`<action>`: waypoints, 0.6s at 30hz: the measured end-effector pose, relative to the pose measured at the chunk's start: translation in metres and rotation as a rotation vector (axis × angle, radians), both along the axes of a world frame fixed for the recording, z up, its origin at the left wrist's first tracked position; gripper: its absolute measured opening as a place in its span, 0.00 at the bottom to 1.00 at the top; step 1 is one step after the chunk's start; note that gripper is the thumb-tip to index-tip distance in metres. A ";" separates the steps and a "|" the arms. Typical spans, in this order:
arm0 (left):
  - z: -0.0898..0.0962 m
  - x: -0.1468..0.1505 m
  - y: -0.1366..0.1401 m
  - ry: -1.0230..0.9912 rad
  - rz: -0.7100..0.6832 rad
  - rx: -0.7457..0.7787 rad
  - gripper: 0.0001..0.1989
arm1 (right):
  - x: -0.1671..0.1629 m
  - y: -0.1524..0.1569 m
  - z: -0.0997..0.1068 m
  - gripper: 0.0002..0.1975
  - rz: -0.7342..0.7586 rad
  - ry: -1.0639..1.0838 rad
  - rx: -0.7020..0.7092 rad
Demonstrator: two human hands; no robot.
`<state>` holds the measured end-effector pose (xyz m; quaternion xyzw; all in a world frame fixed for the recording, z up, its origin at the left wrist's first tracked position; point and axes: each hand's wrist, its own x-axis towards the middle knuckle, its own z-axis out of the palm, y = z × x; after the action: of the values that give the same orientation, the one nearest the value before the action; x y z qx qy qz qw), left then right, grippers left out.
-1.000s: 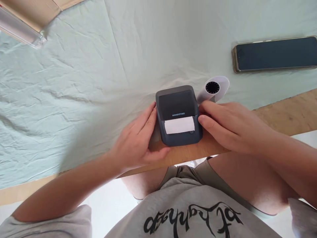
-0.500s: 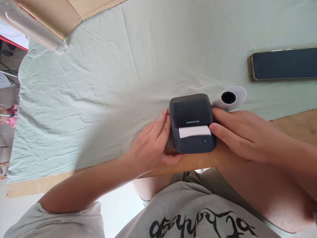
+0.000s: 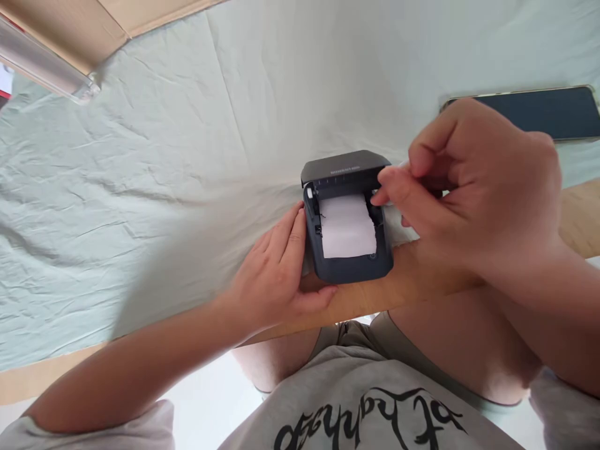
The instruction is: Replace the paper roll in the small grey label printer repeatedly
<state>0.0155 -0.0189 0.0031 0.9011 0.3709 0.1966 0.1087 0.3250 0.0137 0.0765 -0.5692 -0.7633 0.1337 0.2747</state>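
Note:
A dark label printer sits at the table's front edge with its lid tilted up toward the back. Inside lies a white paper roll, its loose end reaching over the front. My left hand rests against the printer's left side, fingers along the wall and thumb by the front corner, bracing it. At the lid's right corner is my right hand, thumb and curled fingers closed on the lid's edge. It hides most of the white object behind it.
A smartphone lies at the back right, partly covered by my right hand. Pale green cloth covers the table, with a bare wooden edge in front. A cardboard box and a clear plastic piece are at the far left.
The printer's lid has swung up, exposing the paper roll inside. My right hand has risen from the printer's right side to the lid's corner. My left hand stays beside the printer.

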 end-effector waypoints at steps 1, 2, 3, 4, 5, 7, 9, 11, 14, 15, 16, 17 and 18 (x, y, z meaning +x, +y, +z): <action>0.000 0.000 0.000 -0.004 0.000 0.003 0.65 | -0.004 0.002 0.004 0.09 0.000 -0.030 0.006; 0.000 -0.001 0.000 -0.006 -0.001 0.010 0.64 | -0.008 0.004 0.009 0.08 0.012 -0.074 -0.012; -0.001 -0.001 0.000 -0.006 -0.003 0.021 0.64 | -0.013 0.007 0.015 0.07 0.034 -0.133 -0.046; -0.001 -0.001 0.000 -0.006 -0.006 0.034 0.64 | -0.018 0.010 0.021 0.06 0.056 -0.206 -0.088; -0.001 0.000 0.000 -0.005 -0.012 0.050 0.63 | -0.023 0.014 0.025 0.06 0.077 -0.283 -0.125; -0.003 0.001 0.000 -0.003 -0.028 0.083 0.61 | -0.031 0.025 0.030 0.06 0.143 -0.421 -0.168; -0.005 0.002 0.000 -0.020 -0.027 0.115 0.59 | -0.034 0.038 0.027 0.08 0.261 -0.505 -0.193; -0.006 0.003 0.000 -0.034 -0.015 0.122 0.58 | -0.027 0.050 0.020 0.10 0.379 -0.516 -0.226; -0.007 0.003 0.001 -0.038 -0.006 0.111 0.58 | 0.002 0.058 0.008 0.10 0.306 -0.390 -0.189; -0.006 0.002 0.001 -0.035 -0.009 0.107 0.59 | 0.016 0.058 0.006 0.11 0.219 -0.323 -0.135; -0.006 0.002 0.001 -0.034 -0.015 0.104 0.59 | 0.031 0.058 0.006 0.14 0.145 -0.271 -0.085; -0.005 0.002 0.000 -0.031 -0.019 0.098 0.60 | 0.047 0.057 0.007 0.17 0.109 -0.257 -0.063; -0.005 0.003 0.000 -0.030 -0.019 0.094 0.61 | 0.061 0.056 0.010 0.19 0.089 -0.249 -0.047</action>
<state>0.0182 -0.0191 -0.0017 0.9056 0.3511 0.2262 0.0737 0.3864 0.0696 0.0861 -0.5534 -0.8125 0.0920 0.1583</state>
